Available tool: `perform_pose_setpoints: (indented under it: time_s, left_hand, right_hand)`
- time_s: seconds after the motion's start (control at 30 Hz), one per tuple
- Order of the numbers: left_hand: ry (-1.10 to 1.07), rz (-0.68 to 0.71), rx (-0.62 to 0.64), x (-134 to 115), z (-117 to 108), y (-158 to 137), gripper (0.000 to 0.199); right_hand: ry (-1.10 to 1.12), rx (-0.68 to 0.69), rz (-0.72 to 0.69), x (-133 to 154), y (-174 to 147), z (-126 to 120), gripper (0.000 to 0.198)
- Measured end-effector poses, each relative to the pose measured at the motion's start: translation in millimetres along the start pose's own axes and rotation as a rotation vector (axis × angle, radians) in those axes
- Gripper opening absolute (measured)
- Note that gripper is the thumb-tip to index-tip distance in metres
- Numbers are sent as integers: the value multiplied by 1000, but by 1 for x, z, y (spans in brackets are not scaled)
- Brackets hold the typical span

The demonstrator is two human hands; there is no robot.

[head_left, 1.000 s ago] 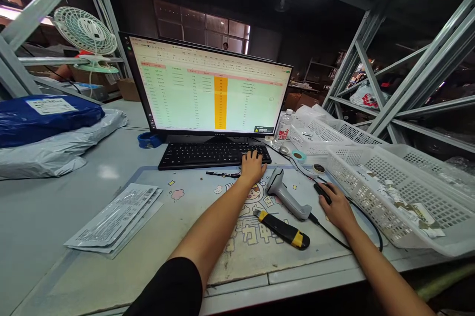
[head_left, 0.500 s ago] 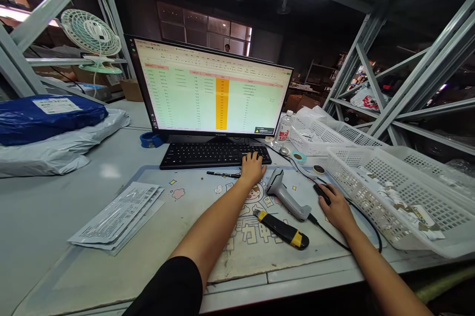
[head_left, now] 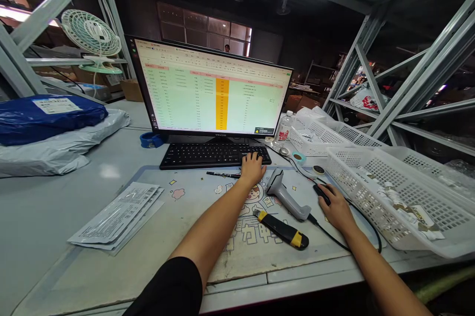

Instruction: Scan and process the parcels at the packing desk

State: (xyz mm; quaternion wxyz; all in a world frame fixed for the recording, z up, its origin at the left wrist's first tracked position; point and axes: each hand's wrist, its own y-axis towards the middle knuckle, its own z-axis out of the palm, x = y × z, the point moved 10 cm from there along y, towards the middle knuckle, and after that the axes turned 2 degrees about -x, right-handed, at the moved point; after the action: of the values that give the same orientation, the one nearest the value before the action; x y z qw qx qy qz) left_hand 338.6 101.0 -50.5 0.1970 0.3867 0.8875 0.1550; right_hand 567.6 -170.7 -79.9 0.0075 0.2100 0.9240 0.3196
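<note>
My left hand (head_left: 253, 168) rests at the right end of the black keyboard (head_left: 202, 155), its fingers stretched over the number keys. My right hand (head_left: 337, 207) lies over a black computer mouse (head_left: 322, 193), which is partly covered by the fingers. Between the two hands a grey barcode scanner (head_left: 287, 197) lies on the printed desk mat (head_left: 178, 237). Just in front of it is a black and yellow utility knife (head_left: 282, 229). A black pen (head_left: 222, 175) lies beside my left hand. The monitor (head_left: 215, 90) behind the keyboard shows a spreadsheet with an orange column.
Labelled flat packets (head_left: 117, 214) lie on the mat's left. Farther left are blue (head_left: 52, 118) and white parcels. White plastic baskets (head_left: 401, 197) with small goods line the right side. A bottle (head_left: 284, 128), tape rolls (head_left: 299, 157) and the scanner cable lie near the mouse.
</note>
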Motion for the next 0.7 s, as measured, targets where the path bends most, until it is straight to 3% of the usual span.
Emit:
perform_pose_setpoints:
  time_s: [0.7]
  left_hand:
    - [-22, -12, 6, 0, 0, 0, 46]
  right_hand:
    - [14, 48, -100, 0, -3, 3, 54]
